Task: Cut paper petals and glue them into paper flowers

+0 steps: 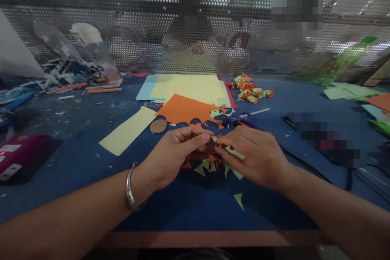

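Note:
My left hand (pixel 179 152), with a silver bangle on the wrist, is closed with thumb and fingers pinched. My right hand (pixel 252 154) meets it fingertip to fingertip, also pinching. Between them is a small dark edge, mostly hidden by the fingers; I cannot make out what it is. Under and around both hands lie green and orange paper scraps (pixel 207 166). Just beyond them is an orange sheet (pixel 183 107) with round bites cut from its near edge. A brown cardboard disc (pixel 158 126) rests beside a pale yellow paper strip (pixel 128 130).
Stacked coloured sheets (pixel 189 85) lie at the back, beside a pile of curled orange and green paper pieces (pixel 251 89). A blue tool (pixel 234 120) with a white stick is past my right hand. A purple box (pixel 22 154) and a bottle (pixel 99 50) stand left. Perforated metal (pixel 137 16) rises behind.

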A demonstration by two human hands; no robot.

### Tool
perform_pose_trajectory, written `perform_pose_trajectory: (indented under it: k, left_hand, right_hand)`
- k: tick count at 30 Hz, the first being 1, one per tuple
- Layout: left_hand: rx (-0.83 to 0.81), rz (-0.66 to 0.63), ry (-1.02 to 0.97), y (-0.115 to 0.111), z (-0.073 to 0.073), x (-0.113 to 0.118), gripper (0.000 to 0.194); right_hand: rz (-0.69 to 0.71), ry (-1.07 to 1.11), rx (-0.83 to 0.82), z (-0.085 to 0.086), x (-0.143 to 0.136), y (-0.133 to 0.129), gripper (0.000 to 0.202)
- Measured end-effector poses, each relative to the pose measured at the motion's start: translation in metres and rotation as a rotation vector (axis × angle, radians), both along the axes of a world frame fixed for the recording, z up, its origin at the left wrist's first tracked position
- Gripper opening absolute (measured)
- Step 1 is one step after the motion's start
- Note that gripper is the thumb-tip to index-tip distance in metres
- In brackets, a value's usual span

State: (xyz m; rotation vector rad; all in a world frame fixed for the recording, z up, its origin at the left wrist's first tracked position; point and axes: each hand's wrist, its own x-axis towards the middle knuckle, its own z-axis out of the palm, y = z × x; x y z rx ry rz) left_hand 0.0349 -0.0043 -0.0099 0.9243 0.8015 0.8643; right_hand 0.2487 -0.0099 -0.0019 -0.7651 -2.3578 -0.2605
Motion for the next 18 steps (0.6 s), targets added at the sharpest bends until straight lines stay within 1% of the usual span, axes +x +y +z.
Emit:
perform_pose_trajectory:
  k: [3, 7, 14, 18]
  left_hand:
    - [-0.011, -0.002, -0.003, -0.0007, 0.0002, 0.0006, 0.018]
    - [0.01, 0.006, -0.003, 0.0005, -0.001, 0.0006, 0.016]
    - [0.163, 0.039, 0.118, 0.0038, -0.0028, -0.0016, 0.017]
    - [0.21, 0.028, 0.112, 0.0032, -0.0039, -0.0014, 0.018]
  right_hand:
    - [0.011, 0.007, 0.001, -0.0021, -0.0011, 0.0008, 0.015]
    - [-0.002, 0.006, -0.037, -0.0042, -0.0005, 0.0009, 0.019]
    - [0.0, 0.052, -0.13, -0.0022, -0.0001, 0.0, 0.018]
    - [0.013, 0.073, -0.143, -0.0002, -0.0006, -0.001, 0.016]
